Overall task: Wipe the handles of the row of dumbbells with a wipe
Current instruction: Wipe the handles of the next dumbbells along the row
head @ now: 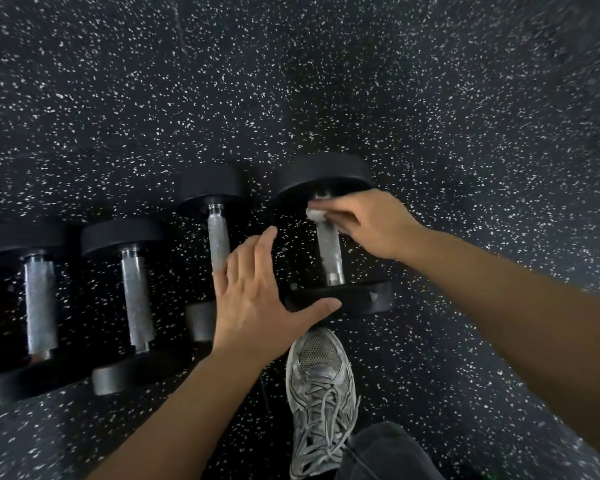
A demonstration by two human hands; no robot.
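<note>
The right hand was clenched around a small white wipe, pressing it on the far end of the knurled silver handle of the rightmost black round-headed dumbbell; most of the wipe was hidden under the fingers, so only a crumpled edge showed. The left hand was released and flat, fingers spread, its thumb lying against the near head of that same dumbbell. It covered the near part of the second dumbbell's handle. Two more dumbbells lay further left on the black white-speckled rubber floor, the leftmost cut off by the frame edge. A small pale mark on the near head was too blurred to read, and no weight numbers could be made out. A grey mesh lace-up sneaker stood just behind the rightmost dumbbell, with a dark trouser leg cropped at the bottom.
</note>
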